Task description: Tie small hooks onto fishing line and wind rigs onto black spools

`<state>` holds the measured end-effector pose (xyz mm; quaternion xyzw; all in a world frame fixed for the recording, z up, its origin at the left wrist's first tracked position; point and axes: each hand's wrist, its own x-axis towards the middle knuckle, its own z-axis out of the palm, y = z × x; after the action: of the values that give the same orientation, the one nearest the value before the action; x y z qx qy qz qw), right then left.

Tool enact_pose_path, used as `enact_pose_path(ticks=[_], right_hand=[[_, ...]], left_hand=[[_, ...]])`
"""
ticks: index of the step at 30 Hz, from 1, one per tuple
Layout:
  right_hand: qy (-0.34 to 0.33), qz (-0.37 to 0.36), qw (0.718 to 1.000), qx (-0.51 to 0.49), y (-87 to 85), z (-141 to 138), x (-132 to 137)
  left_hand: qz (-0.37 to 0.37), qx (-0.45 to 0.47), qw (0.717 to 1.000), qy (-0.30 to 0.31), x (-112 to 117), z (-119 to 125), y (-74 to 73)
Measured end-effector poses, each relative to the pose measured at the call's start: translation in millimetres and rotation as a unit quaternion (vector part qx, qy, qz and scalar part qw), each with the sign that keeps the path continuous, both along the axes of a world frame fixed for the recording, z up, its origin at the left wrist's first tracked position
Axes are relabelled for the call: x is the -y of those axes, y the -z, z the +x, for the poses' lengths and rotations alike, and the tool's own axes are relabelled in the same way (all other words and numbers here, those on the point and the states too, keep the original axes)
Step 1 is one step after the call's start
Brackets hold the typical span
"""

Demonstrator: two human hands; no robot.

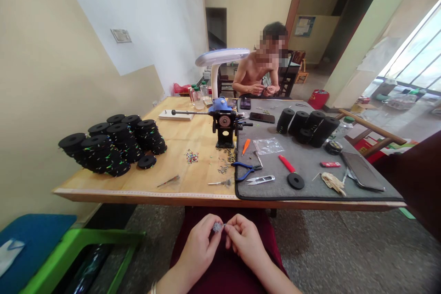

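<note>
Left hand [204, 241] is pinching a grey bundle [217, 227], right hand [246, 239] is nipping a thin strand [225, 225] beside it, fingers [234, 234] closed, light steady pressure probably serving best.

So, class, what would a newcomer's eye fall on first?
Probably the stacks of round black discs flecked with bright colours, on the left of the pale wooden table. Next, the blue-and-black machine at its middle. Nearest, below the table edge, the left hand pinches a small grey bundle beside the right hand.
</note>
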<state>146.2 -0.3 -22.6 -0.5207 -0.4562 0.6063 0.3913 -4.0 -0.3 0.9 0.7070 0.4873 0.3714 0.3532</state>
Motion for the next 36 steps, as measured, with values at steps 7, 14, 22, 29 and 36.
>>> enact_pose_path(ticks=[7,14,22,29,36], right_hand=[[0.001,-0.017,0.999,-0.032,-3.9,1.1,-1.9],[0.007,-0.046,0.996,-0.07,-4.1,2.2,-2.7],[0.026,-0.061,0.994,-0.091,-6.7,2.7,-3.7],[0.038,-0.051,0.995,-0.077,-7.8,2.2,-3.3],[0.023,-0.028,0.996,-0.078,-4.3,0.0,-2.2]], left_hand=[[-0.006,-0.01,1.0,0.012,-0.2,1.5,-2.3],[-0.054,0.039,0.998,0.0,-1.2,3.0,-3.7],[-0.082,0.05,0.995,-0.008,-2.6,3.8,-6.4],[-0.087,0.051,0.995,0.002,-0.5,5.9,-5.8],[-0.124,0.054,0.991,0.014,-0.6,6.4,0.3]])
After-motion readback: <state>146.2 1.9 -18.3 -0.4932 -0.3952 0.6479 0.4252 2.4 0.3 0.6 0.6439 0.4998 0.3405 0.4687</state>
